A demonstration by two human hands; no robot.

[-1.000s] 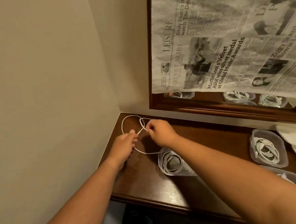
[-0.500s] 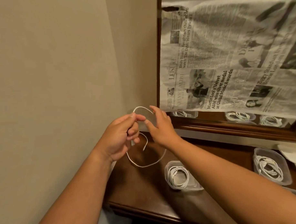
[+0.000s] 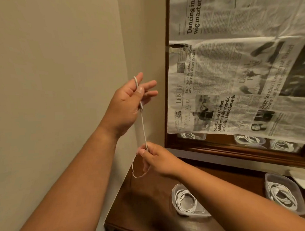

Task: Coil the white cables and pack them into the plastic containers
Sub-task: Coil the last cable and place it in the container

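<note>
A white cable (image 3: 143, 126) hangs stretched in the air between both hands, in front of the wall corner. My left hand (image 3: 128, 102) is raised high, with the cable looped over its fingers and pinned by the thumb. Lower down, my right hand (image 3: 155, 158) pinches the same cable, and a small loop dangles below it. On the dark wooden table (image 3: 148, 207) stands a clear plastic container (image 3: 185, 200) holding a coiled white cable. A second container (image 3: 284, 195) with a coiled cable sits at the right.
A framed mirror (image 3: 166, 80) leans at the back, mostly covered with newspaper (image 3: 233, 78); its lower strip reflects the containers. Beige walls close off the left side. Something white (image 3: 304, 179) lies at the table's far right edge.
Both hands lifted the cable off the table. The left hand rose high; the right dropped below it, pulling the cable straight. The view tilted upward.
</note>
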